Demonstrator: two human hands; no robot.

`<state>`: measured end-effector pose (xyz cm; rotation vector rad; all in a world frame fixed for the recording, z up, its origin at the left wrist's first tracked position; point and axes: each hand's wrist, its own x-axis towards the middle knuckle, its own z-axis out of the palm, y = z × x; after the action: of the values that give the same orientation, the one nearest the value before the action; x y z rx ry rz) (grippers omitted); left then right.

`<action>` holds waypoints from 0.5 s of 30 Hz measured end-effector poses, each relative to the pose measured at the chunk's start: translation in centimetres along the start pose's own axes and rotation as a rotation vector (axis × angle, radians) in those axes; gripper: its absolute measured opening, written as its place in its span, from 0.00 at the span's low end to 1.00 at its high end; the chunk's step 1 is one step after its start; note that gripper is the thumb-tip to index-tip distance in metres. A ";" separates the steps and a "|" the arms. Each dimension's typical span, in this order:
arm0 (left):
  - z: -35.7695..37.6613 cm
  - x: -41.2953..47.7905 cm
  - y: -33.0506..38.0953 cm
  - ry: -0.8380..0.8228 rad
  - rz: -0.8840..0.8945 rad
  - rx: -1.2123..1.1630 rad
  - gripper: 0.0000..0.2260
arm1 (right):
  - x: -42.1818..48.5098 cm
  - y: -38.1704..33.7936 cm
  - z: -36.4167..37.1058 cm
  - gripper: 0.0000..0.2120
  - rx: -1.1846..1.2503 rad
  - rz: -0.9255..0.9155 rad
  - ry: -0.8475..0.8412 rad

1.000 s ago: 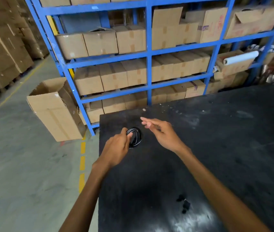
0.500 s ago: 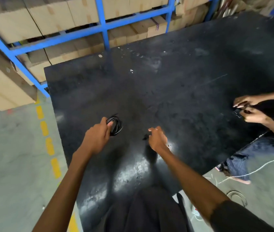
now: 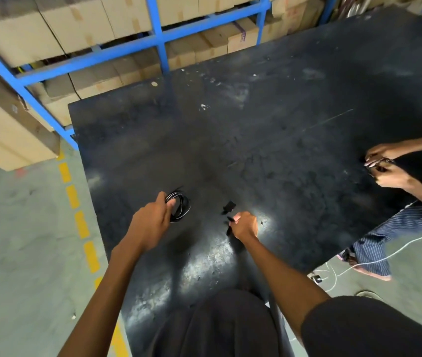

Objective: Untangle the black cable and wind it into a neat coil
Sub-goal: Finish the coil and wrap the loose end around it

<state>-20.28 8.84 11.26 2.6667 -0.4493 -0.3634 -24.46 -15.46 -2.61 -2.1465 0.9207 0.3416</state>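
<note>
Pinching the coiled black cable (image 3: 179, 206), left hand (image 3: 150, 222); right hand (image 3: 243, 225) closed on a small black piece

Single head-worn wide-angle view, no second camera to overlap with. It is looking steeply down and forward from above the wearer's chest, sitting close over the near edge of the dark scuffed black tabletop (image 3: 269, 130). Both forearms are entering from the bottom of frame, reaching away from the lens. The view is facing the blue steel racking stacked with cardboard boxes (image 3: 158, 39) along the top edge. Grey concrete floor with dashed yellow line (image 3: 24, 240) is filling the left side; lens distortion is bending the edges.
</note>
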 end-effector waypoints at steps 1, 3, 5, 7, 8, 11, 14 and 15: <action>-0.1 0.0 0.0 -0.001 0.000 0.006 0.13 | 0.0 -0.3 0.0 0.11 0.051 -0.025 0.002; -0.5 0.0 0.0 -0.007 -0.001 0.025 0.14 | -0.3 -1.8 -0.1 0.10 0.186 -0.108 0.003; -1.1 0.2 0.2 -0.023 0.003 0.054 0.15 | -0.6 -4.6 -0.6 0.08 0.368 -0.191 -0.015; -1.8 0.2 0.3 -0.041 0.008 0.088 0.15 | -0.9 -8.0 -1.5 0.07 0.505 -0.293 -0.058; -2.2 0.2 0.4 -0.048 0.012 0.098 0.15 | -1.0 -9.7 -2.0 0.07 0.553 -0.357 -0.084; -3.6 -0.3 0.5 -0.048 0.029 0.104 0.14 | -1.5 -14.9 -3.3 0.06 0.630 -0.535 -0.203; -4.6 -0.9 0.7 -0.034 0.057 0.110 0.13 | -2.2 -18.0 -4.0 0.09 0.554 -0.703 -0.356; -4.9 -1.1 0.7 -0.026 0.061 0.109 0.14 | -2.4 -18.5 -4.1 0.09 0.521 -0.739 -0.420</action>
<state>-19.94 10.36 16.05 2.7488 -0.5729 -0.3649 -13.19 -8.96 11.42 -1.6810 -0.0553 0.1395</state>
